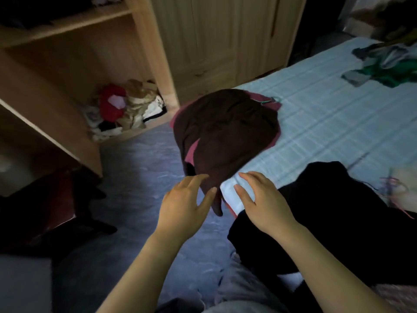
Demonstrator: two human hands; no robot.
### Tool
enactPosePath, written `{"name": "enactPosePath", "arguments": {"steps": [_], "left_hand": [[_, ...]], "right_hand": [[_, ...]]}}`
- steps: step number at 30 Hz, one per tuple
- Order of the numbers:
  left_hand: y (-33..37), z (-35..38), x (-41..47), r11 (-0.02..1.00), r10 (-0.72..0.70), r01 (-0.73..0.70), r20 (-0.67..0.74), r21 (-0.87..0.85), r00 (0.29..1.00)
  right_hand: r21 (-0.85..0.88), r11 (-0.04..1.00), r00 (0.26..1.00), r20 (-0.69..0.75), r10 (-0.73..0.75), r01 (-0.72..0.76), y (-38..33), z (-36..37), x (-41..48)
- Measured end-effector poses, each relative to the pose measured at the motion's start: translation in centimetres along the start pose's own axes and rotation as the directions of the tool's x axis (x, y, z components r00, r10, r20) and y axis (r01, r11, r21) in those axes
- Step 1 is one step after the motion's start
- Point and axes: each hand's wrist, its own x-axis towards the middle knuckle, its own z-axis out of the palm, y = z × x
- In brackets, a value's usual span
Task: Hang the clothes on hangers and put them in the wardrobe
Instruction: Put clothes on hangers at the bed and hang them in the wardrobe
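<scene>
Head view: clothes pile (126, 107) on wardrobe (74, 71) floor

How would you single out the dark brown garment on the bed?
Start at the pale blue checked bed. On its corner nearest the pine wardrobe lies the dark brown garment. Unlike the black garment beside it, it shows pink fabric underneath.

No text — no label, brand, number — legible.
</scene>
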Motion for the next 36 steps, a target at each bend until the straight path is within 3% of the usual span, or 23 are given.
{"name": "enactPosePath", "arguments": {"steps": [11,17,20,24,30,36], "left_hand": [[-7.9,-0.3,22.3,1.000,-0.021,0.020,0.150,0.009,0.989],[-6.3,-0.3,37.5,0.989,0.135,-0.124,0.148,-0.086,0.980],[-6.3,1.3,42.6,0.976,0.214,-0.198,0.232,-0.090,0.949],[-6.9,4.6,51.7,0.946,0.312,-0.322,0.407,-0.047,0.858],[-5.3,11.3,67.8,0.839,0.498,-0.526,0.583,-0.137,0.642],[-4.5,21.8,80.8,0.718,0.536,-0.687,0.720,-0.113,0.441]], "right_hand": [[0.061,0.992,0.994,0.020,0.109,-0.110,2.2,4.4,22.3],[-0.006,0.987,0.987,-0.034,0.158,-0.159,3.9,1.7,34.7],[-0.013,0.973,0.972,-0.052,0.230,-0.231,5.7,1.3,38.2],[-0.008,0.917,0.916,-0.046,0.399,-0.399,9.7,1.5,42.4],[0.010,0.779,0.774,-0.105,0.624,-0.627,16.2,1.3,49.7],[-0.049,0.701,0.701,-0.122,0.703,-0.712,24.2,4.0,58.9]]}}
